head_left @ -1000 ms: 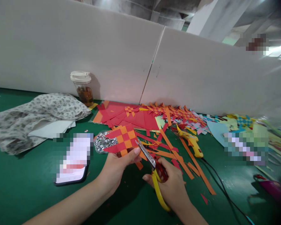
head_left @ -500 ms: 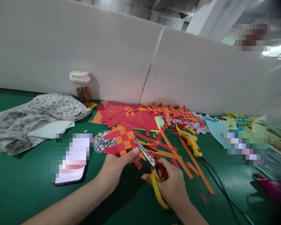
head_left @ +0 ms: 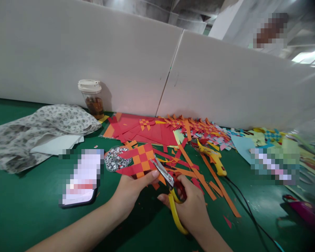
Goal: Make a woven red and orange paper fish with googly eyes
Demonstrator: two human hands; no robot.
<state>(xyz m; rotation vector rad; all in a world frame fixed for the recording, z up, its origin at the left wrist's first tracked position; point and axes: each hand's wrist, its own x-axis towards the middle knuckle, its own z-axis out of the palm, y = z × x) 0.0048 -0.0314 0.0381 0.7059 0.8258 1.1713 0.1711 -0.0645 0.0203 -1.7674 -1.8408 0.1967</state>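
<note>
My left hand [head_left: 130, 196] pinches the lower edge of a woven paper piece [head_left: 140, 159], a red and orange checker pattern with loose strip ends pointing left. My right hand [head_left: 195, 204] has its fingers in the handles of a pair of scissors [head_left: 175, 215], one loop yellow and the other dark red. The blades point up and left, their tips at the right edge of the weave. Whether they are touching the paper or cutting it I cannot tell. Behind the strip ends, partly covered, lies a round clear container of small black-and-white eyes [head_left: 115, 159].
Loose orange and red strips [head_left: 196, 171] lie beyond my hands. A yellow glue gun [head_left: 214, 159] trails a black cord. Red sheets [head_left: 147, 134] and finished woven pieces lie near the white partition [head_left: 120, 63]. A phone [head_left: 84, 175], patterned cloth [head_left: 49, 122] and lidded cup [head_left: 93, 99] stand left.
My left hand and the woven paper have shifted slightly right, uncovering more of the eye container. The paper is turned a little. The scissors are almost where they were.
</note>
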